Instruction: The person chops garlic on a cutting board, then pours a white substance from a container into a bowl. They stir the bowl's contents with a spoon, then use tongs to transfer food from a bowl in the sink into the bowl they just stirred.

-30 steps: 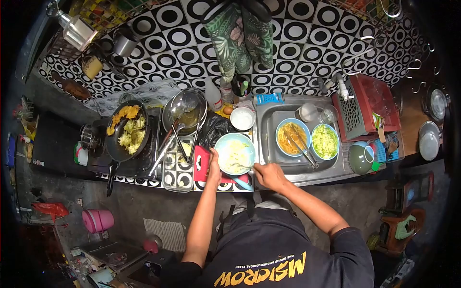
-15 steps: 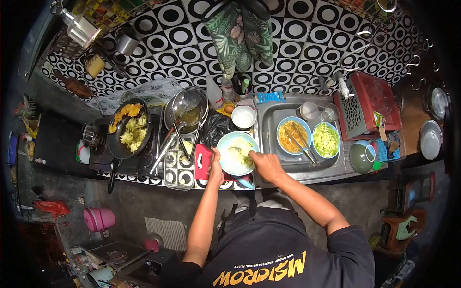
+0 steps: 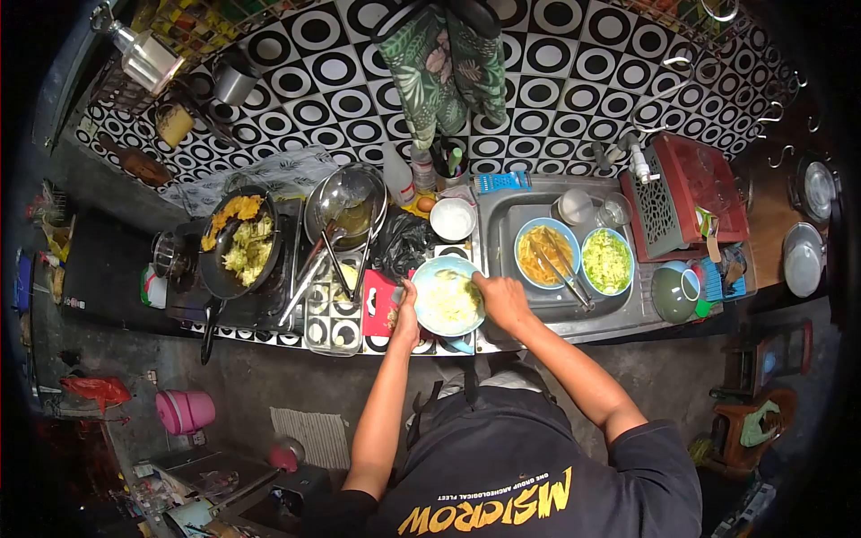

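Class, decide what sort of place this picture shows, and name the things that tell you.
It looks like a kitchen, probably a home one: a frying pan with food sits on the stove, a metal sink holds bowls of shredded food, and a tap stands nearby.

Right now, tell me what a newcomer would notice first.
Probably the black-and-white ring-patterned tile wall behind, with green leaf-print cloth hanging at its centre. Next, the round light-blue bowl of pale shredded food between the left hand and right hand, then orange food in the round black frying pan at left.
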The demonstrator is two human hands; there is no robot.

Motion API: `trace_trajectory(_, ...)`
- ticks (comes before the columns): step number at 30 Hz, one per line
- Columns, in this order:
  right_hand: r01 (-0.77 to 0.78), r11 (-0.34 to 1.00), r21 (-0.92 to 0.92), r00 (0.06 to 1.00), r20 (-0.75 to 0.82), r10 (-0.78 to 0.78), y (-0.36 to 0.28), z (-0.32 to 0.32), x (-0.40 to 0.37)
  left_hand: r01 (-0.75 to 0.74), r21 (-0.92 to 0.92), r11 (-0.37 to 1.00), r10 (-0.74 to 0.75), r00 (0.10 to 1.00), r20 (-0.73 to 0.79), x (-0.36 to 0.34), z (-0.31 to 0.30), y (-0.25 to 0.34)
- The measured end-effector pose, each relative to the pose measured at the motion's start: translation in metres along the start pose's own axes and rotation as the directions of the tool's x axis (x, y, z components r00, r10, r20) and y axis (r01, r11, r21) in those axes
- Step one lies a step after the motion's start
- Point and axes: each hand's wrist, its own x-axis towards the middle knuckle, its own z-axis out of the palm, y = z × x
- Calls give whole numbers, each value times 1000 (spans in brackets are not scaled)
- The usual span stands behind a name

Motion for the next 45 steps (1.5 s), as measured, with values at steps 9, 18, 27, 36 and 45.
trace_trajectory(9,-9,1000,-10,994,109,10,5,-23,-14,-59,31,998,62,994,-92,3,-13,-6)
trace_trajectory(18,-18,990,142,996,86,6,-41,-33,-39,-90,95,991,96,994,-61,10,-23,-18)
trace_trajectory(27,-2,993,115,998,59,-4,-34,-13,-37,-109,117,987,118,990,-72,9,-16,-23)
trace_trajectory(36,-129,990,-47,991,-50,127,-18,-21,-36,-132,76,988,142,979,-147,-9,4,-6)
trace_trajectory(45,-117,991,63,993,30,115,-37,-30,-30,-140,121,983,152,984,-97,2,0,-15)
